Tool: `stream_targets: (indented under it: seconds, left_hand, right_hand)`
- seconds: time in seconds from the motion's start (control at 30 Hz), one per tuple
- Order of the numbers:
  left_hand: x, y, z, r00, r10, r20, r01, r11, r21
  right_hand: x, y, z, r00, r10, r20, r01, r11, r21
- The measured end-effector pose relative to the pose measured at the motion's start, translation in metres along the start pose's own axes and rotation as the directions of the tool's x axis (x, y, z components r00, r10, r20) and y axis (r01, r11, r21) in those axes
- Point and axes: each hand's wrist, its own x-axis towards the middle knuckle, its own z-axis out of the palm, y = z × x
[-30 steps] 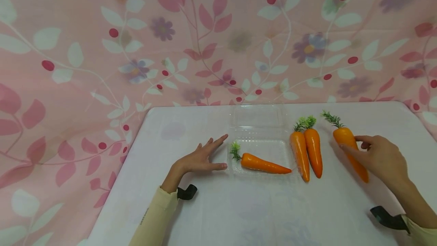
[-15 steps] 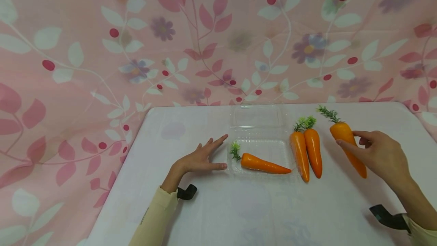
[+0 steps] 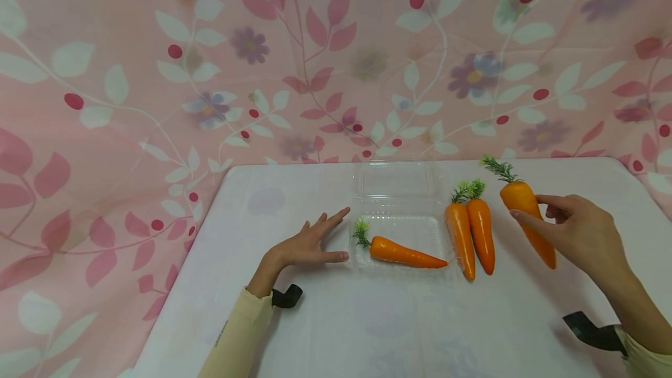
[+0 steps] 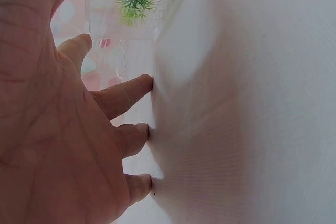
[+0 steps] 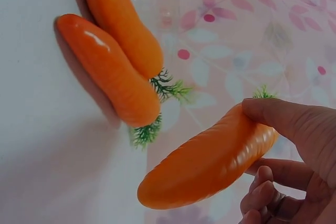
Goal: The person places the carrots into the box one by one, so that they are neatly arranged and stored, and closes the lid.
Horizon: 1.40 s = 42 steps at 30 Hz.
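My right hand (image 3: 590, 235) pinches an orange carrot (image 5: 205, 163) with a green top between thumb and fingers, lifted off the table. Two more carrots (image 3: 460, 238) lie side by side to its left. A clear plastic clamshell box (image 3: 399, 223) stands open in the middle, its lid (image 3: 397, 178) folded back toward the wall. Inside its base one carrot (image 3: 401, 251) lies crosswise, leafy end to the left. My left hand (image 3: 307, 244) is spread beside the box's left side, fingertips resting on the table; in the left wrist view its palm (image 4: 63, 129) holds nothing.
The table (image 3: 336, 331) wears a white cloth. A pink floral curtain (image 3: 325, 63) hangs right behind its back edge. The two loose carrots lie right against the box's right side. A black curved piece is on each wrist, the left one (image 3: 287, 296) near the cuff.
My right hand has raised the carrot off the table and carried it slightly left and toward the back. The left hand, the box and the other carrots stay put.
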Motion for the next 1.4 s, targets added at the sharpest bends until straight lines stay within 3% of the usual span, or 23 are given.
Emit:
stream_targets:
  seconds: [0.63,1.07,1.4]
  left_hand:
    - [0.002,-0.002,0.001,1.0,0.011,-0.007,-0.011,1.0,0.005]
    - [0.001,-0.001,0.001,1.0,0.01,-0.004,-0.01,1.0,0.006]
    - [0.001,-0.002,0.001,1.0,0.009,-0.005,-0.009,1.0,0.011]
  right_hand:
    - [-0.001,-0.023,0.001,0.999,-0.032,0.025,0.028,0.992,0.127]
    - [0.001,-0.038,0.008,0.992,-0.121,0.029,0.115,0.979,0.167]
    - [0.005,-0.052,0.014,0.983,-0.186,-0.009,0.184,0.963,0.198]
